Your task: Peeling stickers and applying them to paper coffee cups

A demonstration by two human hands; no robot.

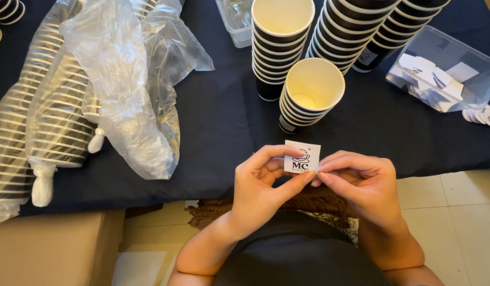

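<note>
Both my hands meet at the near edge of the table and pinch a small white square sticker with a dark cup logo. My left hand holds its lower left side between thumb and fingers. My right hand touches its lower right corner with the fingertips. Just beyond the sticker stands a short stack of black paper cups with cream insides, leaning slightly. A taller stack of the same cups rises behind it.
More black cup stacks lean at the back right. A clear plastic box of white stickers sits right, round stickers beside it. Plastic-bagged cup sleeves lie left on the dark tablecloth. A cardboard box stands below left.
</note>
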